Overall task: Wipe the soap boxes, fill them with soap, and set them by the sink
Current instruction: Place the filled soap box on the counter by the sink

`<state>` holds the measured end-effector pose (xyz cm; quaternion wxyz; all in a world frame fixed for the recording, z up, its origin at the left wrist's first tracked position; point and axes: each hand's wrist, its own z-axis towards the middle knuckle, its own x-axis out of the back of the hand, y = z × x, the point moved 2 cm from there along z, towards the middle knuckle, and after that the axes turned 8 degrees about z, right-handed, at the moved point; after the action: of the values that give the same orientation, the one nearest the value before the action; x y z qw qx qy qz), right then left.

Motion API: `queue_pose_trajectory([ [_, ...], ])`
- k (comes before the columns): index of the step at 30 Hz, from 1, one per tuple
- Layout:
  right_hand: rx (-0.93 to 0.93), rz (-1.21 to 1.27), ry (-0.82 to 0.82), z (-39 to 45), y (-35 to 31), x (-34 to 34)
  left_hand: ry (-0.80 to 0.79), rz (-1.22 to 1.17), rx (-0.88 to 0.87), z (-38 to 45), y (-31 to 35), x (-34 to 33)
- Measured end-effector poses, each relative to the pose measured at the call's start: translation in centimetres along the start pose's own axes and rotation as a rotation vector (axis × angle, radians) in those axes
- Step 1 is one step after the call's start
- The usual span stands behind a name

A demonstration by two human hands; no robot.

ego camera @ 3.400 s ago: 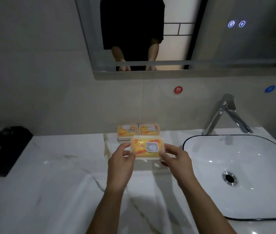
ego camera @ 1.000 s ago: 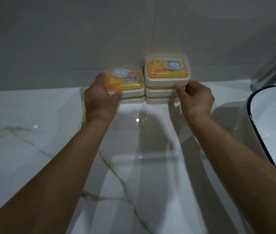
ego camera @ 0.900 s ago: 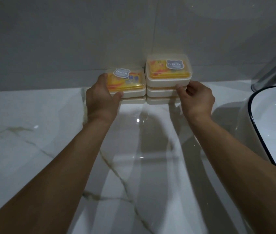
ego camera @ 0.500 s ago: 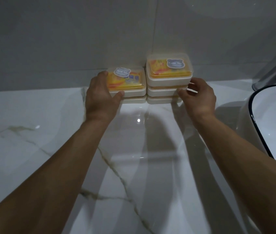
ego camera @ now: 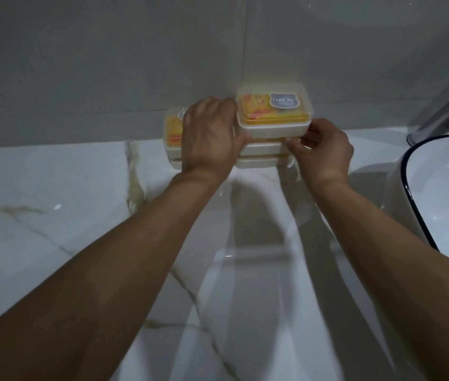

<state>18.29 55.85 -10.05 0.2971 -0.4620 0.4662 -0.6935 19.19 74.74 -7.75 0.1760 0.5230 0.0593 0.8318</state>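
Two hands on the right-hand stack of soap boxes, up against the tiled wall (ego camera: 107, 64) at the back of the marble counter (ego camera: 52, 243). Left hand (ego camera: 208, 136) wrapped round the left end of the top box (ego camera: 272, 111), thumb on the front edge, fingers curled over the far corner. Right hand (ego camera: 323, 152) pinching at the right end, lower down, about where the top box meets the bottom box (ego camera: 261, 148); hard to tell which of the two those fingertips are really on. Third box (ego camera: 172, 130) just to the left, half hidden behind the left hand, also on the counter by the wall. Sink (ego camera: 437, 193) off to the right, tap (ego camera: 448, 97) above it, so already in the right spot more or less.

Looks like a squaring-up job, maybe the last step. Orange soap visible through the clear lids, so probably filled already.

Tips for doing it well:
- Light, even squeeze from both ends, no twisting.
- Push from the base, not the clear lid, which looks thin and likely to pop or flex.
- Line up front edges of top and bottom, then nudge the whole stack flush with its neighbour.
- Glossy counter, probably slippery, so slow and small moves.
- Gentle release, straight back, no dragging the top box off.
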Motion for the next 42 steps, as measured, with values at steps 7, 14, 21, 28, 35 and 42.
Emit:
queue_pose_trajectory([
  [7,0.020,-0.091,-0.043,0.1,-0.7,0.2,-0.025,-0.014,0.010,0.0,-0.3,0.3],
  [14,0.037,-0.149,-0.076,-0.3,-1.3,0.2,-0.092,-0.066,0.039,0.3,-0.7,0.6],
  [21,0.028,-0.167,-0.035,-0.5,-1.4,0.5,-0.117,0.003,0.035,0.3,-2.1,1.2],
  [28,0.519,-0.344,0.015,-3.2,-4.6,-0.9,-0.200,0.111,0.097,-1.5,-6.6,3.2],
  [35,0.556,-0.275,-0.215,-5.7,-5.8,-4.1,-0.183,-0.035,0.098,-1.5,-6.8,2.5],
  [42,0.350,-0.338,-0.347,-6.1,-4.2,-5.5,-0.186,0.028,0.032,-1.7,-7.2,2.4],
])
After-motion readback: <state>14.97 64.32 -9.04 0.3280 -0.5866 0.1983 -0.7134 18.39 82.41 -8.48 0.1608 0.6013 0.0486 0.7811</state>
